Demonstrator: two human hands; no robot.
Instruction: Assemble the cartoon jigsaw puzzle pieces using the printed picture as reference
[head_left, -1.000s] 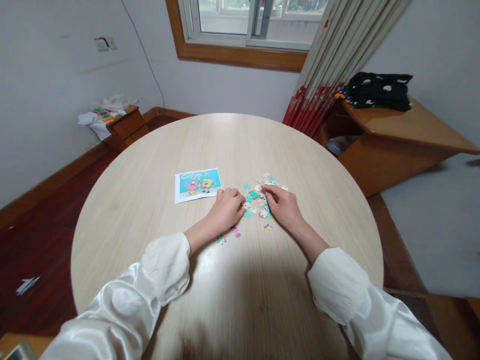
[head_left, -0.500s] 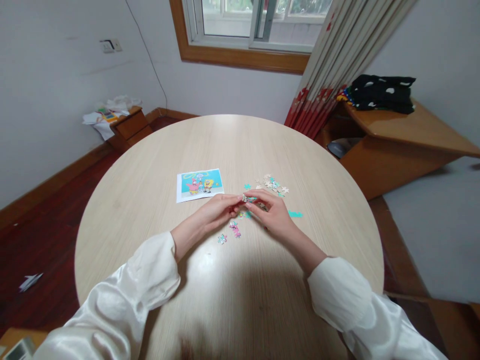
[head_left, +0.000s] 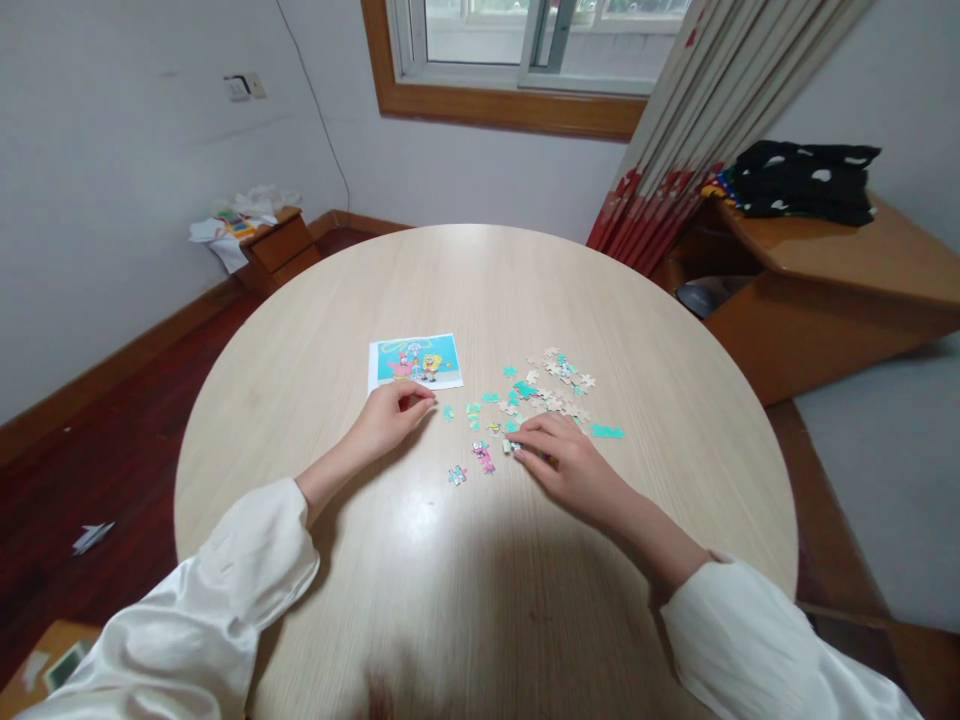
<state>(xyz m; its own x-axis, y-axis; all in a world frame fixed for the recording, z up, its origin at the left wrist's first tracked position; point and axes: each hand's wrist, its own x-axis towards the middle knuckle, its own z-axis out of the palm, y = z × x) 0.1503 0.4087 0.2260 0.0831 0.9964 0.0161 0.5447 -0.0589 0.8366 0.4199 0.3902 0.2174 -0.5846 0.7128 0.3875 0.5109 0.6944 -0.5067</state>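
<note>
My right hand (head_left: 566, 455) pinches a pale green and white jigsaw piece (head_left: 511, 446) between thumb and fingers, low over the table. My left hand (head_left: 394, 413) is at the front edge of the printed cartoon picture (head_left: 418, 361), thumb and forefinger pressed together; whether a piece is between them is too small to tell. Just left of the right hand lie a joined pink section (head_left: 484, 457) with a cartoon face and a blue-and-pink piece (head_left: 457, 475). A yellow piece (head_left: 494, 428) and green-teal pieces (head_left: 473, 415) lie between the hands.
Beyond my right hand spreads a pile of loose jigsaw pieces (head_left: 559, 400), many with their plain backs up. A teal strip (head_left: 607, 431) lies to its right. Everything rests on a round wooden table (head_left: 480, 610). A wooden cabinet (head_left: 847, 300) stands on the right.
My hands have parted from where they met over the pieces. The left moved left toward the picture; the right came lower, nearer the pink section, with a piece. The view shifted slightly.
</note>
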